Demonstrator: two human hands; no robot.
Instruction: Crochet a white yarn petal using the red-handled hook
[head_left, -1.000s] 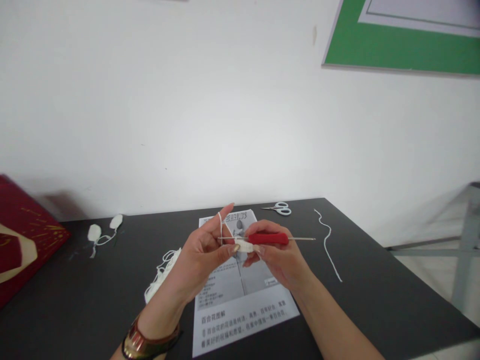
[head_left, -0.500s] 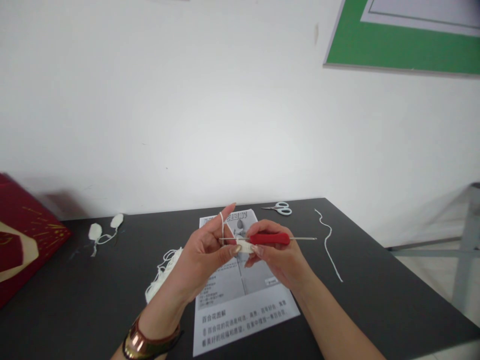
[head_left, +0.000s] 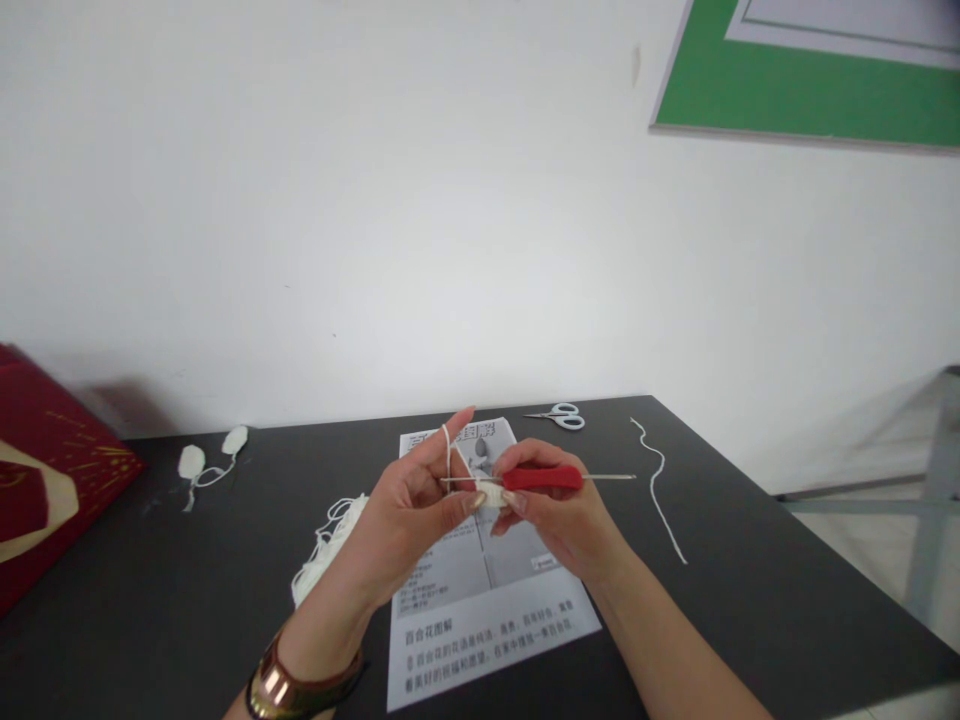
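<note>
My left hand (head_left: 409,510) pinches a small white crochet piece (head_left: 491,492) between thumb and fingers, with white yarn looped over its raised index finger. My right hand (head_left: 559,515) grips a crochet hook by its red handle (head_left: 541,478); the metal shaft points left into the piece, and a thin metal end sticks out to the right. Both hands hover above a printed instruction sheet (head_left: 487,600) on the dark table (head_left: 150,600). Loose white yarn (head_left: 322,550) trails from my left hand down to the table.
Small white-handled scissors (head_left: 561,416) lie beyond the sheet. A loose yarn strand (head_left: 656,485) curves at the right. Two white crocheted petals (head_left: 206,462) rest at the back left. A red box (head_left: 45,490) stands at the left edge. A white wall rises behind the table.
The hands have barely moved; the hook and crochet piece have shifted very slightly to the right.
</note>
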